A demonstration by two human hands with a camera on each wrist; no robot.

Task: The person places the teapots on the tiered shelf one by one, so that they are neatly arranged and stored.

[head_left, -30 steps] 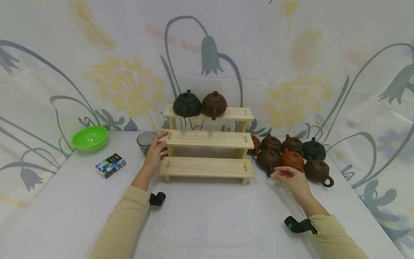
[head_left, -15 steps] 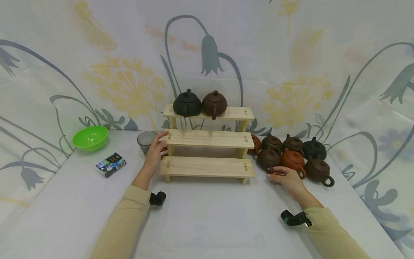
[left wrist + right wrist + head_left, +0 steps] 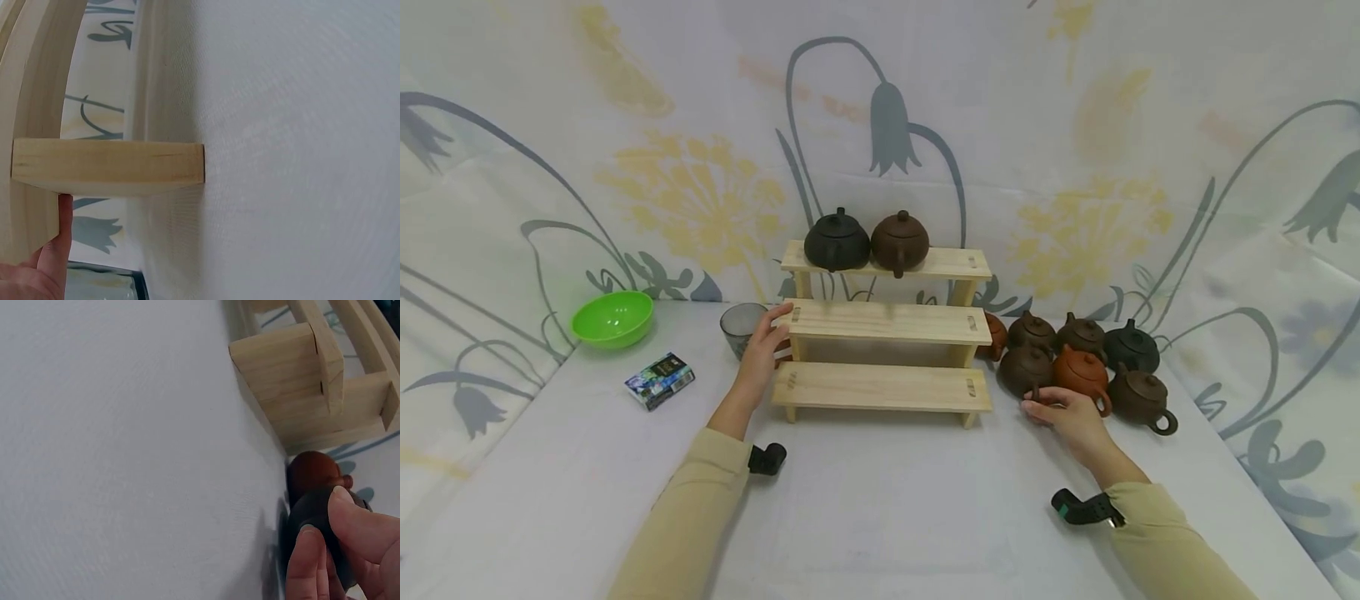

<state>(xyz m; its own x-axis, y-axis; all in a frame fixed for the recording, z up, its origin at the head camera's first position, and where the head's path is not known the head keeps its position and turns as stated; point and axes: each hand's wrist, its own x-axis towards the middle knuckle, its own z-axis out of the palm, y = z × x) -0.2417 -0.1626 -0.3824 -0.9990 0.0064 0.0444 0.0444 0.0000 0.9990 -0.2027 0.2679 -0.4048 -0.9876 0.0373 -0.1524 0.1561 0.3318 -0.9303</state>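
My right hand (image 3: 1075,423) pinches the handle of a dark brown teapot (image 3: 1024,368), which stands at the front left of a teapot group. The right wrist view has thumb and fingers around the handle side of this dark teapot (image 3: 310,511); a reddish teapot (image 3: 310,472) sits just beyond. Against the left end of a three-step wooden shelf (image 3: 887,387) rests my left hand (image 3: 758,360), its fingers fairly straight at the middle step. A finger (image 3: 64,231) lies along the wood in the left wrist view; the other fingers are partly hidden.
A black teapot (image 3: 837,242) and a brown teapot (image 3: 900,242) occupy the top step. Orange-red (image 3: 1080,371) and dark teapots (image 3: 1138,393) crowd around the right hand. Left of the shelf are a grey glass (image 3: 739,325), a green bowl (image 3: 613,321) and a small patterned box (image 3: 659,381).
My right hand has moved slightly left and its fingertips have closed on the dark brown teapot's handle. The left hand stays at the shelf.
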